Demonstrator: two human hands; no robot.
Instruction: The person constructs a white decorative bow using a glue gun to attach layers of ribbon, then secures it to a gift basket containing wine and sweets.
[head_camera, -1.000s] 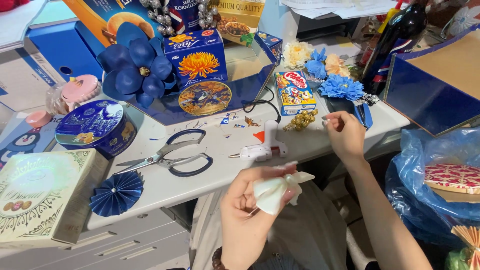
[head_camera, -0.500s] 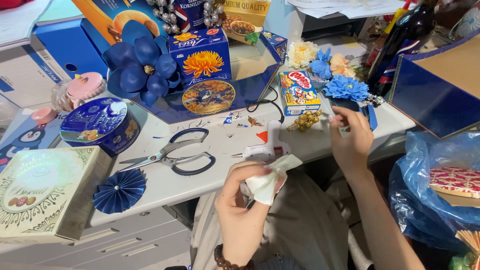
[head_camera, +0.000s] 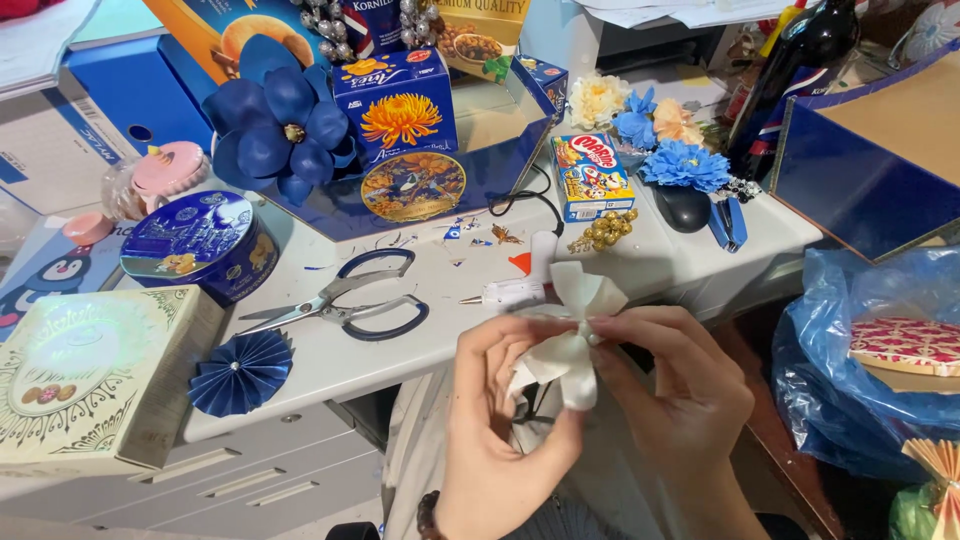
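Note:
Both my hands meet over my lap just in front of the white table (head_camera: 330, 360). My left hand (head_camera: 495, 420) pinches a cream ribbon bow (head_camera: 570, 345) from below. My right hand (head_camera: 675, 390) presses its fingertips onto the bow's centre, where a small pearl-like bead shows. Behind the bow a white glue gun (head_camera: 515, 290) lies on the table. Blue-handled scissors (head_camera: 345, 305) rest to the left of it.
A blue pleated paper rosette (head_camera: 240, 372) and a pale patterned box (head_camera: 85, 375) sit at the left edge. Round blue tin (head_camera: 195, 245), big blue fabric flower (head_camera: 280, 125), gift boxes, gold beads (head_camera: 605, 230), small flowers and a dark bottle (head_camera: 800, 60) crowd the back. A blue plastic bag (head_camera: 870, 350) hangs right.
My right hand came back from the table's right side and joined the left on the bow. The bow is now lifted and spread open between both hands.

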